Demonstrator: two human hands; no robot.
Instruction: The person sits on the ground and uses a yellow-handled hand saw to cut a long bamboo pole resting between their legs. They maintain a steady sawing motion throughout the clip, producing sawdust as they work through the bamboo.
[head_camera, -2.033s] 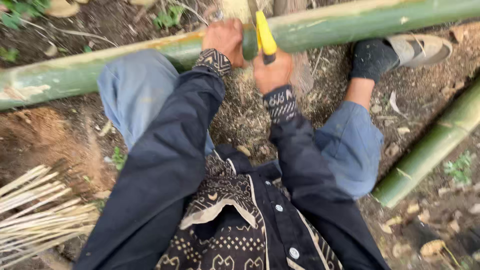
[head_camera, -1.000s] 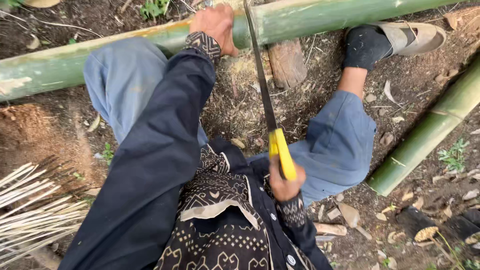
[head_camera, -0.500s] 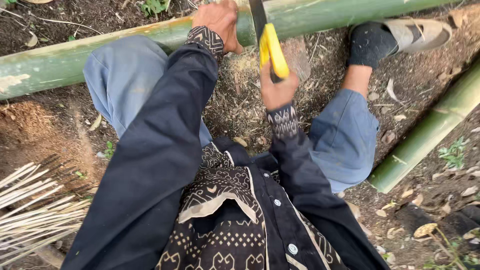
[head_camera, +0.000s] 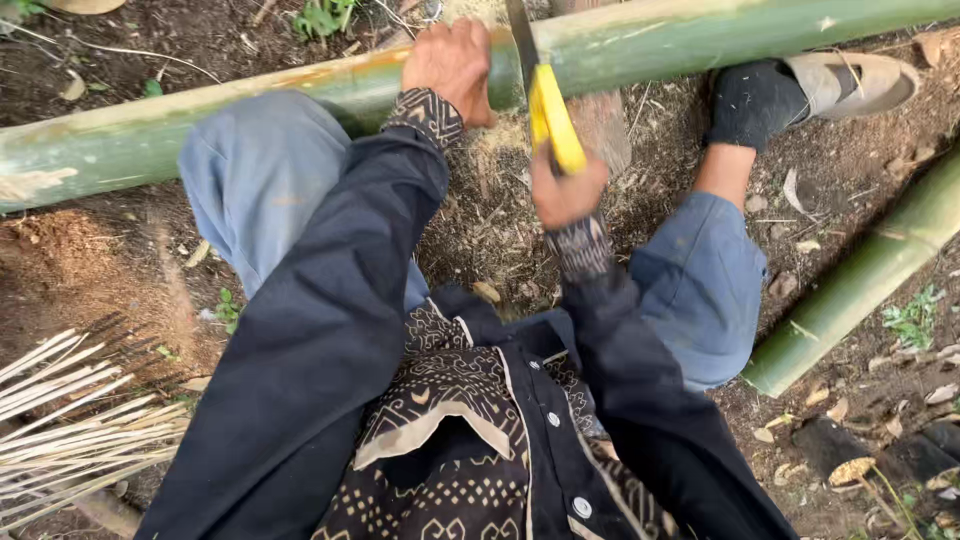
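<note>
I'm looking down at bare ground (head_camera: 90, 270), brown earth scattered with dry leaves, and the biggest thing on it is a long green bamboo pole (head_camera: 700, 40) running slantwise across the top edge of my view. A second bamboo pole (head_camera: 850, 290) lies angled along the right edge, well apart from the first. At the lower left corner there's a bundle of thin pale bamboo strips (head_camera: 70, 430). Down the middle I see blue-trousered knees on either side of a patch of sawdust (head_camera: 500, 200), and a foot in a black sock and beige shoe (head_camera: 860, 82) just under the long pole at the upper right. The left hand (head_camera: 452, 65) is clamped over the long pole, fingers wrapped round its top. Just beside it, the right hand (head_camera: 568, 190) is closed tight on the yellow handle of a saw (head_camera: 545, 105), whose dark blade crosses the pole right next to the left hand.
</note>
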